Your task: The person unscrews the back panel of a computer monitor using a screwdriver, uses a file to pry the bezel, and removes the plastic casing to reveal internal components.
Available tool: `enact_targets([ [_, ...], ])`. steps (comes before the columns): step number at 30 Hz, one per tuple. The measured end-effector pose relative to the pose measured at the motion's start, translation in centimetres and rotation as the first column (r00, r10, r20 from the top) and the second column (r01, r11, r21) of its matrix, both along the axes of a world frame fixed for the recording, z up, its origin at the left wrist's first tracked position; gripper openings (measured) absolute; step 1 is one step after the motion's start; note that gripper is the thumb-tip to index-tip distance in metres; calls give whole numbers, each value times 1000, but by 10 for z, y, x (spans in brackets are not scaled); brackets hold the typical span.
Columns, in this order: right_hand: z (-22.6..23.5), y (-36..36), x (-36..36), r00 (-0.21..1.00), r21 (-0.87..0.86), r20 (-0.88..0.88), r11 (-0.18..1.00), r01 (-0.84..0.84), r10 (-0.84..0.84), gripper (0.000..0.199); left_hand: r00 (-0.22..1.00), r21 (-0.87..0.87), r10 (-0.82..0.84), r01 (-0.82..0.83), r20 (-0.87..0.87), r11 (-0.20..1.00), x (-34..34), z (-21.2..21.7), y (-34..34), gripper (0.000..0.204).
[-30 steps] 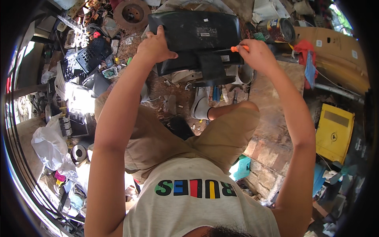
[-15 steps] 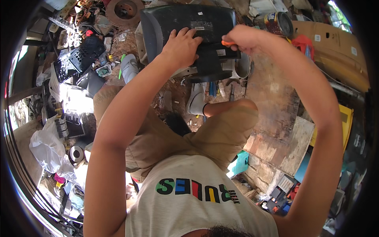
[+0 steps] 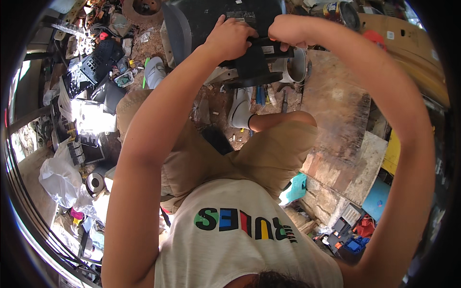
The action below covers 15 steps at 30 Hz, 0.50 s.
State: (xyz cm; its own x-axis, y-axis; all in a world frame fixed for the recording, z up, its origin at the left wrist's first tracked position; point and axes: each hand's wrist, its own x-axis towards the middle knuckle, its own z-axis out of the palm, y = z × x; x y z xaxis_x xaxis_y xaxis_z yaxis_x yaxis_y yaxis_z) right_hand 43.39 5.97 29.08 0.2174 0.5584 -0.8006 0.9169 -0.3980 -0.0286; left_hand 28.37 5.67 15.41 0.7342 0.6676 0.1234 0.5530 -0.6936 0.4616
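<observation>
A black flat-screen monitor (image 3: 199,24) lies face down beyond my feet, with its stand (image 3: 252,69) toward me. My left hand (image 3: 230,39) rests on the monitor's back, fingers apart and bent at the tips toward the middle of the casing. To its right, my right hand (image 3: 290,31) is closed around an orange-handled tool (image 3: 272,39) held against the casing near the stand. Only a sliver of the orange handle shows; the tool's working end is hidden, so its kind cannot be made out.
A white bucket-like container (image 3: 294,67) stands beside the monitor. Several hand tools (image 3: 260,95) lie near my foot. Wooden boards (image 3: 333,110) cover the floor at right, by a cardboard box (image 3: 408,43). Scrap parts and a plastic bag (image 3: 60,177) crowd the left.
The monitor sits higher in the picture. My left hand has shifted right, its fingers now bent close to my right hand. My right hand has turned, hiding most of the orange handle.
</observation>
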Motion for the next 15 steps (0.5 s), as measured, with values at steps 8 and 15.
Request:
enact_targets([
  [8,-20,-24,8,-94,-9,416,-99,-995,904,16,998,13,-40,39,49,999,2,-9,5,33],
  [15,-25,-14,5,643,294,286,573,-765,711,17,998,22,-37,37,41,999,15,-18,18,36],
])
